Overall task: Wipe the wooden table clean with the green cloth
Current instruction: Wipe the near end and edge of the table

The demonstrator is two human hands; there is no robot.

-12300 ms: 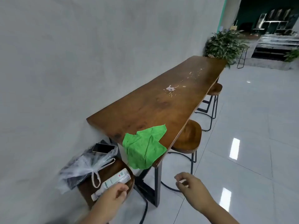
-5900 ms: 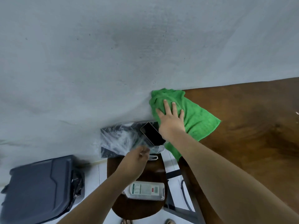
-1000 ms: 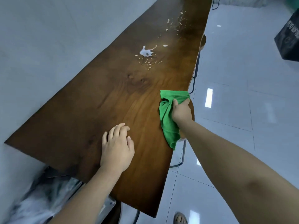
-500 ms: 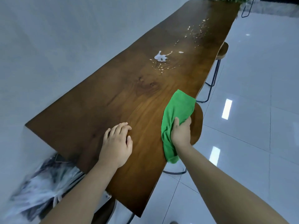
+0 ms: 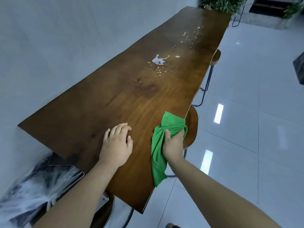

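Right hand (image 5: 173,145) is clenched on the green cloth (image 5: 166,137), fingers bunching its upper part against the near right edge of the wooden worktop (image 5: 131,96). One end of the cloth fans out ahead of the knuckles on the wood; the other trails back along the edge, its tip hanging just past it. Left hand (image 5: 116,145) lies flat on the worktop beside it, fingers spread and holding nothing, apparently as a brace.

The cloth looks light, soft and limp, with a nap that should cling to the wood rather than skid. Gathered in a fist, it presents only a small pad; a flatter palm over a spread fold would likely cover more. The loose tail may drag or catch on the edge.

Farther along, well apart from the cloth, sits a white spill (image 5: 158,60) with pale crumbs (image 5: 191,37) scattered beyond it. That mess looks untouched, so most of the wiping seems to remain. Round stools (image 5: 191,127) stand under the right edge.
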